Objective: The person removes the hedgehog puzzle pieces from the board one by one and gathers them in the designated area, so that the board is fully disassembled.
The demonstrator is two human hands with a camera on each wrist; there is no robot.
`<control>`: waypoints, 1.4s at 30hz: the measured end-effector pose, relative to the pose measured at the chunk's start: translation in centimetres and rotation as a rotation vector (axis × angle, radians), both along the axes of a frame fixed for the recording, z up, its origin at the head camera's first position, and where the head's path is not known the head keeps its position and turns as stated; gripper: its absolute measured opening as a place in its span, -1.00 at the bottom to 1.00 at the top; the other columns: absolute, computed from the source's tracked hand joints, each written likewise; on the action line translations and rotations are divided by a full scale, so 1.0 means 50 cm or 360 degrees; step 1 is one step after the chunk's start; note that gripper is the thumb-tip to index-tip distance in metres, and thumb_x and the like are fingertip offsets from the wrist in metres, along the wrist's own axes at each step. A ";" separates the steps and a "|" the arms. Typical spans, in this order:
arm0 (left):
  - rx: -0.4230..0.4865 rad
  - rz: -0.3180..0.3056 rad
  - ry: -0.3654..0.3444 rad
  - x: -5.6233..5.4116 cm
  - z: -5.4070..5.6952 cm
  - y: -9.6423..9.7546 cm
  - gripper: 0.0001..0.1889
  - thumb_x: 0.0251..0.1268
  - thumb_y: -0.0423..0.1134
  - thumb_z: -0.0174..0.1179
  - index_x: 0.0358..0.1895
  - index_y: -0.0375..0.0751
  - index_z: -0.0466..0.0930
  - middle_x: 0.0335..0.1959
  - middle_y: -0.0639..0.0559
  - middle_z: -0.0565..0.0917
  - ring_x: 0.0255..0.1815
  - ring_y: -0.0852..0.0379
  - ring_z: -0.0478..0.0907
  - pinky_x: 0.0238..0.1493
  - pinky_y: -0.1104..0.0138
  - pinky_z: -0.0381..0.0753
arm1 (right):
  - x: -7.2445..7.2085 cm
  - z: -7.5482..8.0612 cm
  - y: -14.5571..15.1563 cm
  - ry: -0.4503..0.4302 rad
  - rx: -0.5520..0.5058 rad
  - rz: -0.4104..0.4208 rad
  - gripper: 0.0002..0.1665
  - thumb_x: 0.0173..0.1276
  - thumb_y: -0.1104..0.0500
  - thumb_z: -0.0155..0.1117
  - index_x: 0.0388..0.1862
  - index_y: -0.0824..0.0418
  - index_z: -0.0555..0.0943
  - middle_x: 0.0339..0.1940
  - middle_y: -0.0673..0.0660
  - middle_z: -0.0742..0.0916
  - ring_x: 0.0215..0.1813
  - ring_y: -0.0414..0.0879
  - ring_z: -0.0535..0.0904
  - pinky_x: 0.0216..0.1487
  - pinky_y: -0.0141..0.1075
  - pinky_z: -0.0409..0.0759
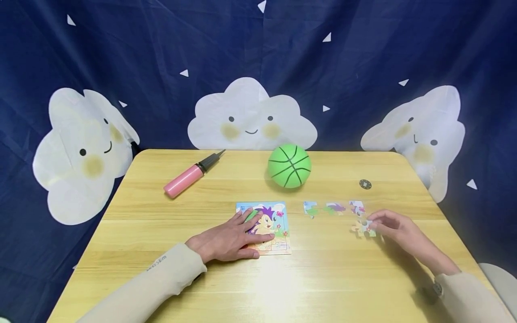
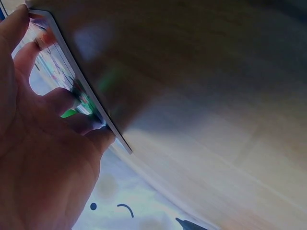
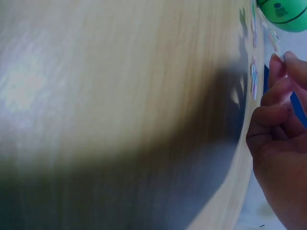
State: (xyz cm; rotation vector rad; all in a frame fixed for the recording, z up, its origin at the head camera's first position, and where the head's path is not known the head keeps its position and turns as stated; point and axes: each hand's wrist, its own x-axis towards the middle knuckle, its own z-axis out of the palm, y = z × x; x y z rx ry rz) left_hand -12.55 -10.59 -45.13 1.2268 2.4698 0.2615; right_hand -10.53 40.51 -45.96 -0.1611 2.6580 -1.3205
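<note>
"Dark blue cloth (image 1: 157, 45) hangs in folds behind a smooth, wood-grained table (image 1: 319, 264). Three large white clouds (image 1: 250, 119) with smiling faces show on it."

"Where is the puzzle?"

"Near the middle of the table, under my left hand (image 1: 232, 237). The puzzle (image 1: 268, 220) is flat, thin and nearly square, with a purple-spiked hedgehog pictured head away from me. My left fingers are spread apart over it."

"And your right hand?"

"My right hand (image 1: 404, 233) is well off to the right, thumb and fingertips clamped on one piece (image 1: 365, 227). It's thin and knobbed, its long axis roughly left to right; it reaches leftward from my fingertips. Blur hides its finer pattern."

"How many more?"

"Three loose pieces (image 1: 310, 210), in a left-to-right row between the puzzle and my right hand, just beyond the held one."

"Anything else?"

"One round green ball (image 1: 290, 166) with black lines, one dark, round chip (image 1: 365, 184), and one pump (image 1: 190, 177): pink barrel, black nozzle pointing away from me and rightward."
</note>
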 end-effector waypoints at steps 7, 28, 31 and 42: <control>0.0006 0.0000 0.0003 0.001 0.001 -0.001 -0.41 0.74 0.22 0.01 0.72 0.46 0.24 0.84 -0.23 -0.03 0.84 -0.38 -0.18 0.79 -0.21 0.03 | -0.003 -0.012 0.001 0.0184 0.0152 0.0107 -0.80 0.60 0.27 0.36 0.13 0.23 0.76 -0.02 0.06 0.87 -0.02 -0.49 0.68 -0.07 -0.53 0.61; 0.0005 0.0009 -0.0012 0.001 0.000 -0.001 -0.40 0.74 0.22 0.01 0.72 0.47 0.23 0.84 -0.21 -0.04 0.85 -0.36 -0.20 0.79 -0.22 0.01 | 0.003 -0.024 -0.003 0.0354 0.0495 0.0042 -0.81 0.43 0.16 0.58 -0.03 0.05 0.80 -0.20 -0.10 0.77 -0.07 -0.47 0.61 0.03 -0.65 0.49; 0.0006 0.0007 -0.0005 0.001 0.000 -0.001 -0.40 0.74 0.23 0.02 0.72 0.48 0.22 0.84 -0.21 -0.04 0.85 -0.36 -0.20 0.79 -0.21 0.00 | 0.003 -0.024 -0.002 0.0341 0.0510 0.0039 -0.81 0.43 0.14 0.59 -0.02 0.05 0.79 -0.19 -0.09 0.77 -0.07 -0.47 0.60 0.03 -0.64 0.49; 0.0007 0.0005 0.0006 0.001 -0.002 0.000 -0.40 0.74 0.23 0.01 0.72 0.47 0.23 0.84 -0.21 -0.02 0.85 -0.37 -0.19 0.79 -0.21 0.01 | 0.004 -0.022 -0.002 0.0261 0.0486 0.0041 -0.76 0.45 0.07 0.58 0.03 0.05 0.79 -0.15 -0.07 0.76 -0.04 -0.43 0.62 0.04 -0.60 0.52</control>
